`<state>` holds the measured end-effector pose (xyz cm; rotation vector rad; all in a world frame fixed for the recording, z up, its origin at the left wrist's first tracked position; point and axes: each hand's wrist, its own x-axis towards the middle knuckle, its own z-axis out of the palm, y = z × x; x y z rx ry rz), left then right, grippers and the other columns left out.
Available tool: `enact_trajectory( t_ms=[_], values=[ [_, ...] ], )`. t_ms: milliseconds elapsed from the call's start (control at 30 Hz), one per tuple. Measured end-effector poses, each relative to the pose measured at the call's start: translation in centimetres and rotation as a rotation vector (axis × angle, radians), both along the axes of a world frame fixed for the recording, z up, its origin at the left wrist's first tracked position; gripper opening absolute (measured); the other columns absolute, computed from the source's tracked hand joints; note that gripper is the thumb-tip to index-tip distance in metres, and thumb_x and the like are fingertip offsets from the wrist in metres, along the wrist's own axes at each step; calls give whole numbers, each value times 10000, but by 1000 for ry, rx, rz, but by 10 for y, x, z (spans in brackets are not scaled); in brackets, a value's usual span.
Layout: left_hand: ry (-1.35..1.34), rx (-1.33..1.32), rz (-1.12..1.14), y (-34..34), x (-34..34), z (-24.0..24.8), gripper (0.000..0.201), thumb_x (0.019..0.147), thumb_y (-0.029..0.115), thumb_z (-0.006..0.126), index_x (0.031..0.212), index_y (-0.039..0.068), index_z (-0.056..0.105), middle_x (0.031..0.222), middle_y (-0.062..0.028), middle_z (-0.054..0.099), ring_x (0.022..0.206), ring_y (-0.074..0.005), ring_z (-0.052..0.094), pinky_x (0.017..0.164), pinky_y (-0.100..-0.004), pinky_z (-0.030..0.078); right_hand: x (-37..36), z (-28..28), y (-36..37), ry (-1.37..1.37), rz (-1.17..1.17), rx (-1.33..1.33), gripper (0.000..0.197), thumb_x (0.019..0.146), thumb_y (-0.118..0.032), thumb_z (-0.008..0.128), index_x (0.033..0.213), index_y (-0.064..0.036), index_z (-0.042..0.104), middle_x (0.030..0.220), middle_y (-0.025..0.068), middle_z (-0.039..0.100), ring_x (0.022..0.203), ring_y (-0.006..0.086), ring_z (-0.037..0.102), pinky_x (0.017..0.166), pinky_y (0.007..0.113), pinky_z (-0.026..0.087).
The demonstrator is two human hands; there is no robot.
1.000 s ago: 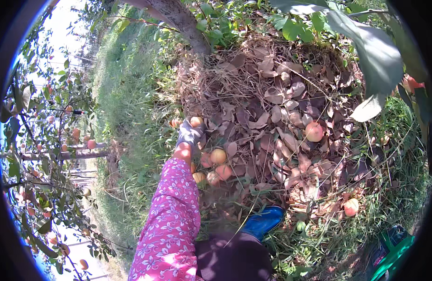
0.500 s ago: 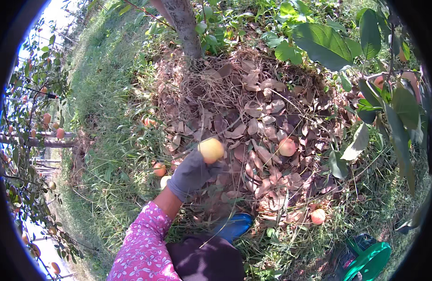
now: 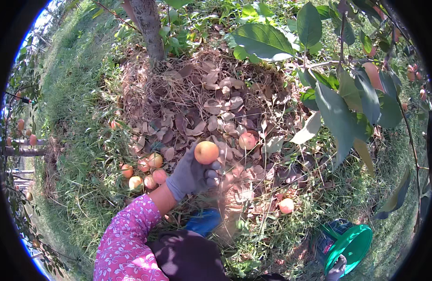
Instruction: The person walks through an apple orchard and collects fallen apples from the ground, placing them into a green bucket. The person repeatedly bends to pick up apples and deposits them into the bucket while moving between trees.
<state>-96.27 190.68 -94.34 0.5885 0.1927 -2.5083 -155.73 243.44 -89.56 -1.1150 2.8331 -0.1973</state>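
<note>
My left hand, in a grey glove and with a pink floral sleeve behind it, grips a yellow-orange apple above the leaf litter. To its left, several apples lie together in the grass, among them a pale yellow one and a pink one. Another pink apple rests on dry leaves just right of the held one. At the lower right, my gloved right hand is at the rim of a green bucket, fingers closed over it; part of that hand is cut off.
A tree trunk rises at the top left. Leafy branches with apples hang close on the right. One apple lies in grass nearer the bucket. My blue boot stands below the left hand.
The view has shifted to the right, so the trunk and ground apples sit further left. My right hand has come into view at the bucket. My left hand still holds the apple, turned somewhat.
</note>
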Motion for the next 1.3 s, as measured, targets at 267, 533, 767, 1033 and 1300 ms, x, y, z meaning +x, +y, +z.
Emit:
enact_trajectory(
  t_ms=[267,533,767,1033,1300],
  values=[
    [-386,-468,-449,21,-47,-50,535,1104,493,412,1328,57,628,1222,-117,697,1046,-230,661,930,-376,553,2,11,-20,113,373,-46,258,953,-9,543,1206,-1,594,1077,138,637,873,270,640,694,351,521],
    [-1338,-1678,-575,-45,-108,-24,466,1002,464,625,1251,76,693,1026,-176,761,908,-272,759,847,-376,579,15,16,-27,56,220,-58,180,1013,-76,548,1179,-41,606,1086,113,651,878,232,665,665,331,554],
    [-1687,-1529,-808,-87,-130,-18,679,899,474,728,1407,44,595,1325,-239,660,1187,-395,681,1023,-463,547,25,18,-35,-154,-14,-241,165,1036,-124,533,1155,-47,617,1066,102,659,864,224,660,674,330,547],
    [-564,-1146,-170,-49,-89,-28,699,1008,367,718,1569,62,434,1414,-83,621,1242,-209,626,1027,-376,547,27,20,-30,-133,-23,-233,412,1141,-318,407,1126,9,657,1022,103,683,781,146,634,665,282,526],
    [-35,-430,-197,-34,-76,-48,813,1008,480,693,1645,138,321,1418,-112,619,1168,-247,694,997,-412,603,29,15,-36,-289,-224,-350,390,1130,-303,433,1097,12,660,997,70,675,785,124,624,673,251,511]
  ],
)
